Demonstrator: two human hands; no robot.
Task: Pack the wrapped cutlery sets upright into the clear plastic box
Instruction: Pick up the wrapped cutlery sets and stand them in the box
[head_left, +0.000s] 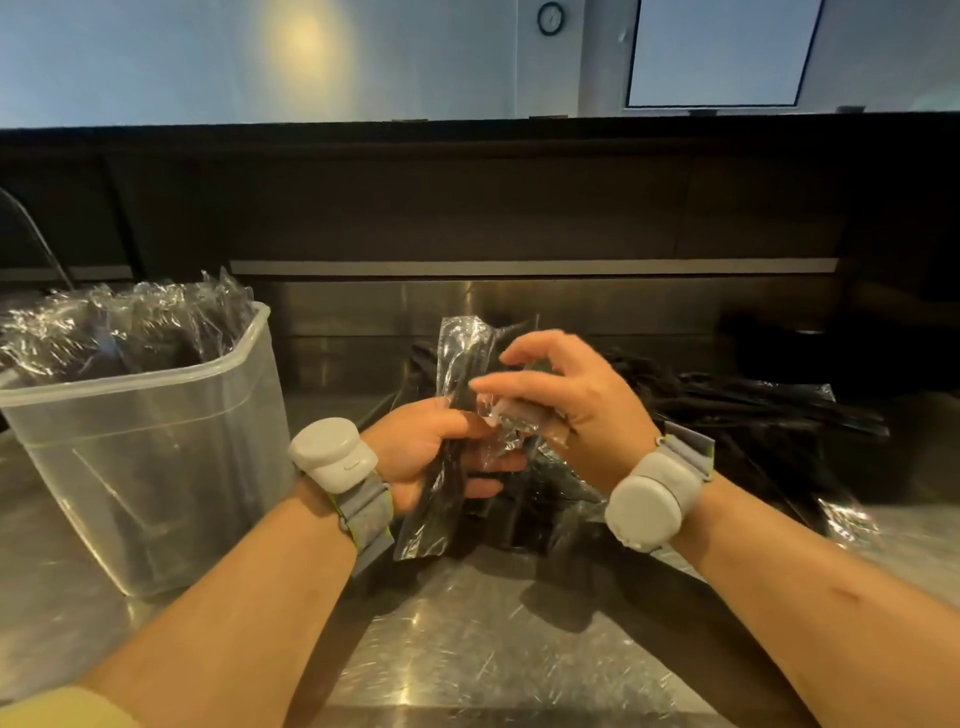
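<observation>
Your left hand (426, 447) grips a set (462, 358), held roughly upright above the tabletop (467, 649), right of the box (156, 415). Your right hand (576, 405), loosely curled, touches its wrapper; whether it grips, I cannot tell. More sets (130, 322) stand in the box.

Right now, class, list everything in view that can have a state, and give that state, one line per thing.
Clear plastic box: upright, lidless, partly filled.
Boxed sets: standing upright, tops above the rim.
Held set: roughly upright, above the counter.
Left hand: grips the held set.
Right hand: on the wrapper; grip unclear.
Loose sets: lying in a pile on the counter.
</observation>
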